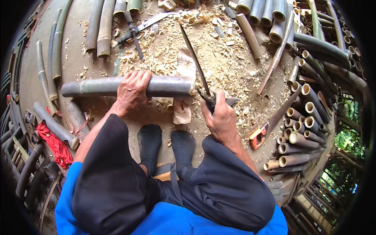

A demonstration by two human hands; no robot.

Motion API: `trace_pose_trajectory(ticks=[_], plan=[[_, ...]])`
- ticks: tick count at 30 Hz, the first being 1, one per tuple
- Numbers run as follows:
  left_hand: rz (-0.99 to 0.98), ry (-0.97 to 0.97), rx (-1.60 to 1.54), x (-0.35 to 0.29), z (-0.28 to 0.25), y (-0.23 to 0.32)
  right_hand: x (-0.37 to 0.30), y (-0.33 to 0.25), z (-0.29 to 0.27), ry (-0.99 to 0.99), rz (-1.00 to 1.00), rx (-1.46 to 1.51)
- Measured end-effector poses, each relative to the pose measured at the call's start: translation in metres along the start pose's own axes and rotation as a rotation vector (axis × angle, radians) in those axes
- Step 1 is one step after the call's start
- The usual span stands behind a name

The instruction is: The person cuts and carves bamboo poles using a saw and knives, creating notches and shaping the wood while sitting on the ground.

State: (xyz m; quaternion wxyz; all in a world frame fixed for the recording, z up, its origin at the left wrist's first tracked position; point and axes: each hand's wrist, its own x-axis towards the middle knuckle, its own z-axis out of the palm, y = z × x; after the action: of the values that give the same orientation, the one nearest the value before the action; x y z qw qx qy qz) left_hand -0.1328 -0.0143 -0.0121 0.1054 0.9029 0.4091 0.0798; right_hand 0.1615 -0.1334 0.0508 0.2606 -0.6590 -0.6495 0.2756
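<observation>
A dark bamboo pole section (96,86) lies crosswise in front of me, its right end resting over a pale wood block (182,111). My left hand (134,88) is closed around the pole's middle from above. In my right hand (219,115) I grip the dark handle of a machete (196,58), just right of the pole's cut end. Its long narrow blade points away and slightly left, apart from the pole. My fingers partly hide the handle.
Shavings (223,58) cover the ground ahead. A handsaw (257,137) with an orange handle lies at right, beside stacked bamboo tubes (309,123). Other knives (152,21) lie at the far left of the shavings. Bamboo poles (105,31) and red cloth (55,145) are on the left.
</observation>
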Motion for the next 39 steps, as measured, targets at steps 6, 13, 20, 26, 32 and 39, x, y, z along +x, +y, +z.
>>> trace_pose_trajectory(ticks=[6, 13, 20, 26, 32, 39], plan=[[0.006, 0.043, 0.029, 0.006, 0.008, 0.006, -0.006, 0.059, 0.03, -0.166, 0.148, -0.324], [-0.009, 0.173, 0.119, -0.012, 0.016, 0.003, 0.0, -0.002, 0.003, 0.008, -0.011, 0.001], [-0.035, -0.013, 0.032, -0.001, 0.002, 0.009, -0.002, 0.02, 0.015, -0.138, 0.126, -0.267], [-0.112, -0.639, -0.154, 0.043, -0.031, -0.026, -0.007, 0.028, 0.017, 0.178, -0.178, -0.044], [-0.17, -0.566, -0.164, 0.023, -0.025, -0.035, -0.012, 0.022, 0.015, -0.201, 0.235, -0.24], [-0.164, -0.555, -0.177, 0.035, -0.026, -0.027, 0.007, 0.027, 0.026, -0.195, 0.184, -0.269]])
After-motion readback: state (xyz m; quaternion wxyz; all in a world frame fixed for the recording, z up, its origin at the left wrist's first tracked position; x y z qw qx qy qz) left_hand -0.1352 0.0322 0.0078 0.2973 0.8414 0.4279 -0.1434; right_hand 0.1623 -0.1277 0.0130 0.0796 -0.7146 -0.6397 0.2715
